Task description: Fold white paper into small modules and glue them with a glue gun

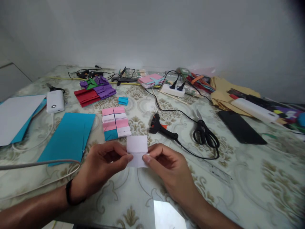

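Between my two hands is a small white piece of paper [137, 144] with a crease across its middle. My left hand [105, 165] pinches its left edge, thumb in front. On the right edge my right hand [169, 163] pinches it the same way. Just beyond lies a block of folded paper pieces [115, 119] in pink, white and blue. A black glue gun [164, 128] rests on the table past my right hand. Left of my left hand are blue paper sheets [69, 135].
Black-handled scissors [202, 132], a clear ruler [215, 171] and a black phone [240, 127] lie to the right. Red and purple folded papers [95, 95] and a white power strip [172, 90] are further back. A white power bank [55, 101] and a grey cable [47, 164] are left.
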Tool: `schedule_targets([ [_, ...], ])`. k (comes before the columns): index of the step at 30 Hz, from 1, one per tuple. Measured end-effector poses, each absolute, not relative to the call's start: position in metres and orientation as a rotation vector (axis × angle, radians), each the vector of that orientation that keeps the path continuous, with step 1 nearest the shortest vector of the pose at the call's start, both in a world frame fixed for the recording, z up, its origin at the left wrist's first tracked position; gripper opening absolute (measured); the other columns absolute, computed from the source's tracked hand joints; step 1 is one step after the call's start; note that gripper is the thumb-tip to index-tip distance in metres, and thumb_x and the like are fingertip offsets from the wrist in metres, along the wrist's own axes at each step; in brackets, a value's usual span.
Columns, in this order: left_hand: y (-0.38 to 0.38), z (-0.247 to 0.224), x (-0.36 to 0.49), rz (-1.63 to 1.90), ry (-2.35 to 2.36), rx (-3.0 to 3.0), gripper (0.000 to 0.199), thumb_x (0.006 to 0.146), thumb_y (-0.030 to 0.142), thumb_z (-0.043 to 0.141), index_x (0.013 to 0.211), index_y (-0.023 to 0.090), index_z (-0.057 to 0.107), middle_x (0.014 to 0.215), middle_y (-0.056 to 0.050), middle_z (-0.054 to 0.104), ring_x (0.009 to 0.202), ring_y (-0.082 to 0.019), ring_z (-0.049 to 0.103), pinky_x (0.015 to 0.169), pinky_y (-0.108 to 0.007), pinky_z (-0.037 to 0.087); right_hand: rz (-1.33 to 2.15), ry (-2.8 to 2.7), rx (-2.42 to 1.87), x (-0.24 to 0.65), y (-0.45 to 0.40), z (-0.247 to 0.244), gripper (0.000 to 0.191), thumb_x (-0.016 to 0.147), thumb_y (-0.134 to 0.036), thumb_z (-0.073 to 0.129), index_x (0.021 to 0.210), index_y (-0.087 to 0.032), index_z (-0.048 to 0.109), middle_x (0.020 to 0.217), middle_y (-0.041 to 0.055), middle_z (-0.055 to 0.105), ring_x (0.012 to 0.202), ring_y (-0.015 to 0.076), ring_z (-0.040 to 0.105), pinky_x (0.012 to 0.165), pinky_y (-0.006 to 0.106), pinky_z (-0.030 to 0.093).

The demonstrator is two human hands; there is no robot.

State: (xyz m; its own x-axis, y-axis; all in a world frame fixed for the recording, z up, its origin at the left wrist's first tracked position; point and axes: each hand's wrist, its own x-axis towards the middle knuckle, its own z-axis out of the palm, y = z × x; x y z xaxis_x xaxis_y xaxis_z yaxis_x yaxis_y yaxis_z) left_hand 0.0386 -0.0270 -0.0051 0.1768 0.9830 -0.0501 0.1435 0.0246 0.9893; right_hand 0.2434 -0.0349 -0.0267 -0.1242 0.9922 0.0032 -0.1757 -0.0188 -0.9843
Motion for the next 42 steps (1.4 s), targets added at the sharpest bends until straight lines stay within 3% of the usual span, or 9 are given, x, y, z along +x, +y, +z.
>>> schedule_targets([
  [8,-0.0258,-0.006,0.0404,1.066,1.142,1.245,0.026,0.078,0.022,0.084,0.072,0.018,0.059,0.065,0.005,0.062,0.056,-0.008,0.053,0.05,-0.015,0.042,1.402,-1.17,-1.024,0.2434,-0.0342,-0.028,0.022,0.086,-0.03,0.084,0.074,-0.02,0.068,0.077,-0.0003,0.069,0.071,0.0129,0.061,0.065,0.024,0.048],
  [11,-0.0259,-0.0075,0.0405,1.092,1.097,1.132,0.034,0.075,0.017,0.088,0.085,0.021,0.055,0.069,0.006,0.065,0.057,-0.007,0.058,0.05,-0.013,0.043,1.394,-1.166,-1.043,0.2425,-0.0343,-0.0279,0.02,0.087,-0.032,0.084,0.08,-0.021,0.069,0.071,-0.003,0.063,0.066,0.0114,0.056,0.063,0.023,0.046],
  [15,-0.0248,-0.0107,0.0402,0.987,1.061,1.052,0.04,0.075,0.019,0.09,0.105,0.021,0.065,0.067,0.006,0.069,0.058,-0.01,0.065,0.051,-0.015,0.045,1.403,-1.101,-1.019,0.2407,-0.0332,-0.0282,0.023,0.085,-0.034,0.085,0.086,-0.022,0.066,0.075,-0.0041,0.062,0.068,0.0115,0.055,0.064,0.022,0.045],
  [20,-0.0218,-0.012,0.0394,0.932,1.076,1.058,0.022,0.076,0.025,0.09,0.082,0.016,0.071,0.081,-0.003,0.08,0.073,-0.015,0.073,0.065,-0.021,0.055,1.486,-1.196,-1.111,0.2425,-0.0328,-0.0297,0.025,0.09,-0.045,0.078,0.091,-0.021,0.07,0.077,-0.0016,0.063,0.071,0.0142,0.055,0.067,0.027,0.044],
  [24,-0.02,-0.0093,0.0379,0.86,1.049,1.086,0.021,0.078,0.027,0.088,0.089,0.017,0.074,0.085,-0.004,0.081,0.079,-0.018,0.074,0.07,-0.024,0.056,1.484,-1.316,-1.205,0.244,-0.0337,-0.0287,0.032,0.092,-0.051,0.073,0.086,-0.02,0.071,0.077,0.0004,0.064,0.072,0.0161,0.055,0.066,0.029,0.043],
  [28,-0.0185,-0.0052,0.036,0.699,1.115,1.197,0.027,0.079,0.036,0.085,0.094,0.015,0.076,0.084,-0.004,0.078,0.072,-0.018,0.069,0.062,-0.024,0.052,1.433,-1.402,-1.192,0.2434,-0.0348,-0.0264,0.026,0.093,-0.044,0.072,0.082,-0.02,0.07,0.076,-0.0004,0.064,0.073,0.0159,0.057,0.068,0.028,0.045],
  [32,-0.0173,-0.0055,0.0335,0.65,1.191,1.337,0.029,0.083,0.042,0.08,0.079,0.014,0.074,0.074,-0.001,0.068,0.067,-0.015,0.059,0.056,-0.022,0.043,1.366,-1.511,-1.22,0.2429,-0.0359,-0.0259,0.025,0.094,-0.038,0.071,0.076,-0.021,0.066,0.071,-0.0026,0.06,0.067,0.0143,0.053,0.064,0.027,0.042],
  [42,-0.019,-0.0077,0.0323,0.675,1.224,1.381,0.03,0.082,0.042,0.081,0.071,0.015,0.073,0.066,0.001,0.06,0.062,-0.013,0.05,0.053,-0.022,0.035,1.401,-1.479,-1.23,0.2435,-0.0345,-0.0224,0.03,0.092,-0.044,0.073,0.073,-0.021,0.068,0.068,-0.001,0.064,0.064,0.015,0.055,0.062,0.028,0.043],
])
